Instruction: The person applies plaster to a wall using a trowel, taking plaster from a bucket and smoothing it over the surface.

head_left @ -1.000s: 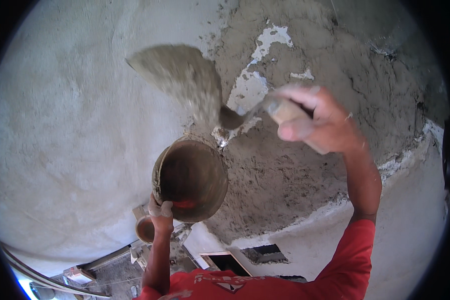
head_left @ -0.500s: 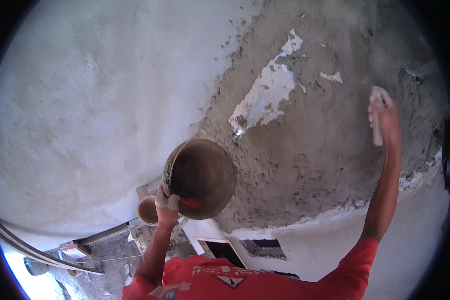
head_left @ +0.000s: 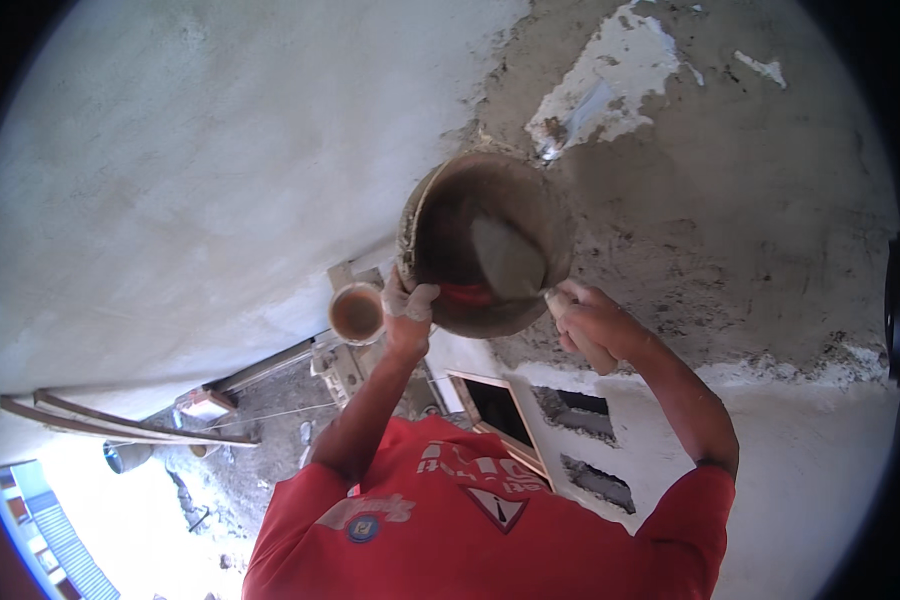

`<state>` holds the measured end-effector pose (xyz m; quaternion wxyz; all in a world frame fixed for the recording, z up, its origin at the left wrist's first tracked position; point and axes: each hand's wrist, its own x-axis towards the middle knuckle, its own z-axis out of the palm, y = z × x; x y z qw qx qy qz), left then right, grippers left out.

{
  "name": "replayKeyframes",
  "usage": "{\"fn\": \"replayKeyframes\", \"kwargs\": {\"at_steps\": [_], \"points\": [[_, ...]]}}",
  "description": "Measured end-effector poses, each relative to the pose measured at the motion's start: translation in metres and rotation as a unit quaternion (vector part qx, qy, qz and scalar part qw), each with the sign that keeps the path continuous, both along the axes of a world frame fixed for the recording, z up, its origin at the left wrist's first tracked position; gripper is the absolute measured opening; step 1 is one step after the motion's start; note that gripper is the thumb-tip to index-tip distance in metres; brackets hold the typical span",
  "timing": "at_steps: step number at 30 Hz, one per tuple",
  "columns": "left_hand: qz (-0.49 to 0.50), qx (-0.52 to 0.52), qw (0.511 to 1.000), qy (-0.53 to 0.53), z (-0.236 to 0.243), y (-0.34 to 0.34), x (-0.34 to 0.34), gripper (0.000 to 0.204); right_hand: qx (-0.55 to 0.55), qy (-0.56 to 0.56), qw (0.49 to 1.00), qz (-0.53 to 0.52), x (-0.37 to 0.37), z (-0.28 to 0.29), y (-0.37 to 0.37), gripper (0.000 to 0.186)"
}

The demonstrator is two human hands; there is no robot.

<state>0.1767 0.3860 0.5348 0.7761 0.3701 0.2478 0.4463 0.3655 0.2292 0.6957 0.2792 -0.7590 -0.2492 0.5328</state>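
Observation:
My left hand, its fingers coated in pale mortar, grips the near left rim of a round mortar bucket, tilted so that I see into it. With my right hand I hold a trowel by its light handle. The trowel's flat grey blade reaches inside the bucket. The bottom of the bucket is dark, and how much mortar lies there I cannot tell. Behind the bucket stands the wall with wet brown-grey plaster, which surrounds a bare white patch.
A smooth pale wall fills the left side. Below lie a small bucket of brownish liquid, curved wooden strips and a grey bucket on the ground. A framed opening and rough holes are in the lower wall.
My right hand has come down from the plastered wall on the right, bringing the trowel into the bucket. The bucket and my left hand now appear higher and further right, as the view has shifted.

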Motion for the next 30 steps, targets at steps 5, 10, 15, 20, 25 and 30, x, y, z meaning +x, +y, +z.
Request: {"fn": "replayKeyframes", "kwargs": {"at_steps": [5,10,15,20,25,30], "points": [[0.031,-0.002,0.999,0.036,0.002,-0.007,-0.004,0.034,0.070,0.059,0.991,-0.100,-0.017,-0.022,0.017,0.052],[0.022,0.097,0.991,0.084,0.010,-0.002,0.001,0.039,0.102,-0.188,0.975,-0.066,-0.028,-0.067,0.051,0.042],[-0.034,0.208,0.974,0.083,0.023,0.033,-0.001,0.048,0.204,-0.465,0.838,0.202,-0.017,-0.078,0.051,0.023],[-0.101,0.179,0.976,0.077,0.030,0.040,0.001,0.048,0.247,-0.684,0.481,0.490,0.004,-0.021,0.029,0.021],[-0.075,0.311,0.904,0.283,0.054,0.019,-0.010,0.051,0.028,-0.679,0.557,0.477,-0.013,0.037,0.035,0.039],[-0.065,0.299,0.899,0.314,0.053,0.021,0.000,0.053,0.073,-0.678,0.522,0.513,-0.006,-0.022,0.009,0.043]]}}
